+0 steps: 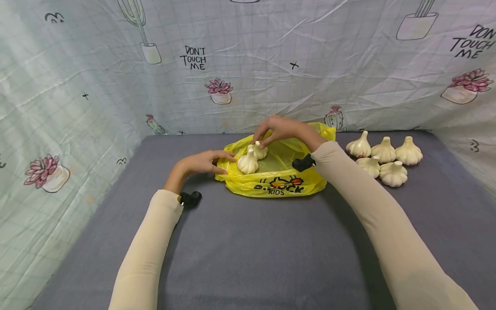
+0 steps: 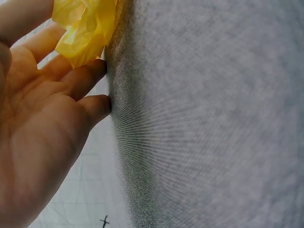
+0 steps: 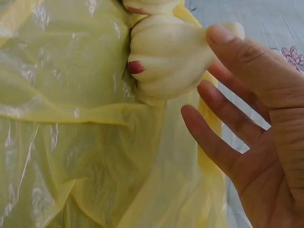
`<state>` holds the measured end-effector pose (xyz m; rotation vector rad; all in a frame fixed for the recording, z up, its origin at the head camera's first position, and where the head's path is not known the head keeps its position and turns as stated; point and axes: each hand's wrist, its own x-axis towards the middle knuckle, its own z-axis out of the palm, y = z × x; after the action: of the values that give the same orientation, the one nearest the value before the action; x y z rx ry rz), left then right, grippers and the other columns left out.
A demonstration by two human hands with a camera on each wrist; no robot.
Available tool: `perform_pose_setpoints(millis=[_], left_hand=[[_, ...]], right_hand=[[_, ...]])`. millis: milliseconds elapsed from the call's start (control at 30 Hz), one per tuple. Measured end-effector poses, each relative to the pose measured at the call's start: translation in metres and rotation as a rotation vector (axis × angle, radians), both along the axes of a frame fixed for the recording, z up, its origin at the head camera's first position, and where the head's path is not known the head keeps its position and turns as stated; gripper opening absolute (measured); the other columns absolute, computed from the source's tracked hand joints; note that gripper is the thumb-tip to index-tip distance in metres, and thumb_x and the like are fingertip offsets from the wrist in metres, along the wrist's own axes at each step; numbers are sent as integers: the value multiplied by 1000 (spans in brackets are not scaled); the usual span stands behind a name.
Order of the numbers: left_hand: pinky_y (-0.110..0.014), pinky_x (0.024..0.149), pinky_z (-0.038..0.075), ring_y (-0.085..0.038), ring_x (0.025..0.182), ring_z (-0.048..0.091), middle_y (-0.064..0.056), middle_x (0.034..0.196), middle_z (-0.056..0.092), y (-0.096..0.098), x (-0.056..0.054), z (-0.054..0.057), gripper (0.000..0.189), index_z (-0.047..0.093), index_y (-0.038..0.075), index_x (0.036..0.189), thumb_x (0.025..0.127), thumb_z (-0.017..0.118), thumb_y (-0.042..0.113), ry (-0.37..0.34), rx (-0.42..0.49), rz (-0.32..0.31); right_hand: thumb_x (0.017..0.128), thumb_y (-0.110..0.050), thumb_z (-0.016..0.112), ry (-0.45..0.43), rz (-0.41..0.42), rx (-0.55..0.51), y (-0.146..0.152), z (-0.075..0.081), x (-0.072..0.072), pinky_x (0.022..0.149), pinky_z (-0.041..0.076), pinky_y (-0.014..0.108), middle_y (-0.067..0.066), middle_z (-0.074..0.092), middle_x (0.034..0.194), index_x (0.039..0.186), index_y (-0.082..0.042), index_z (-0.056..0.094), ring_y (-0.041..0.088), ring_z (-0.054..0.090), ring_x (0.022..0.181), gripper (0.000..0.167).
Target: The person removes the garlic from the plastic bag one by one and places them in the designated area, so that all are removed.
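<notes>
A yellow plastic bag point(image 1: 286, 189) lies on its side on the grey table, with two garlic bulbs at its left end. My right hand point(image 1: 282, 129) reaches over from behind and pinches the stem of the rear garlic bulb point(image 3: 171, 57), thumb on the near side. The front garlic bulb point(image 1: 248, 162) rests against it, nearer the left hand. At the bag's left edge my left hand point(image 1: 200, 163) holds the plastic point(image 2: 88, 33) between thumb and fingers. Its lower fingertips touch the table in the left wrist view.
Several garlic bulbs point(image 1: 383, 150) form a cluster on the table to the right of the bag. A patterned cloth point(image 1: 263, 51) hangs behind and along the sides. Black cameras sit at both wrists. The grey table point(image 1: 248, 249) extends toward the front.
</notes>
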<state>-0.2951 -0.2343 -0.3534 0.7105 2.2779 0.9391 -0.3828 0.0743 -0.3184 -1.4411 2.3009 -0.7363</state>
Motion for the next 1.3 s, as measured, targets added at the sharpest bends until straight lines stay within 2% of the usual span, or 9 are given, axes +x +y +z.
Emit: perform_pose_setpoints(millis=[167, 267, 433, 733, 967, 1100, 1300], left_hand=[[-58, 118, 26, -35, 154, 18, -14, 162, 35, -1, -1, -1, 54, 50, 7, 150, 99, 67, 17, 0, -7, -6], [-58, 118, 25, -36, 154, 18, -14, 162, 35, -1, -2, -1, 54, 50, 7, 150, 100, 67, 18, 5, -6, -12], [-58, 118, 25, -35, 154, 18, -13, 162, 35, 1, -2, -1, 54, 50, 7, 150, 99, 67, 18, 4, -4, -14], [-56, 118, 26, -33, 154, 19, -11, 162, 36, 1, -2, -2, 54, 51, 8, 150, 99, 68, 17, 4, -2, -9], [-57, 119, 24, -35, 154, 18, -13, 162, 36, 1, 0, -2, 55, 50, 6, 150, 99, 68, 15, -1, 15, -7], [-57, 119, 24, -35, 154, 17, -14, 162, 35, 1, 0, -1, 55, 50, 5, 150, 99, 67, 15, -5, 14, -6], [-57, 119, 25, -36, 154, 16, -14, 163, 34, 2, -1, 0, 55, 50, 5, 150, 99, 67, 16, -5, 5, -8]], right_hand=[[94, -14, 74, -166, 52, 8, 0, -2, -2, 111, 42, 46, 9, 66, 135, 124, -9, 74, 26, 56, 132, 30], [95, -10, 72, -236, 65, 6, -1, -4, -4, 112, 41, 43, 13, 62, 140, 129, -5, 71, 29, 52, 137, 34], [94, -8, 73, -277, 49, 9, -2, -9, -5, 107, 46, 38, 15, 61, 141, 130, -5, 70, 27, 53, 136, 36], [92, -10, 75, -219, 45, -2, 2, -5, -2, 90, 52, 24, 10, 73, 122, 115, -6, 79, 22, 66, 119, 24], [92, -12, 76, -186, 55, 12, 8, 9, 8, 74, 53, 22, 7, 76, 113, 113, -7, 79, 16, 70, 104, 22], [92, -15, 76, -157, 75, 20, 11, 16, 13, 72, 51, 22, 4, 77, 111, 113, -9, 80, 13, 70, 100, 22], [93, -19, 76, -122, 115, 32, 19, 21, 18, 75, 51, 22, 3, 76, 114, 116, -10, 79, 13, 72, 101, 25]])
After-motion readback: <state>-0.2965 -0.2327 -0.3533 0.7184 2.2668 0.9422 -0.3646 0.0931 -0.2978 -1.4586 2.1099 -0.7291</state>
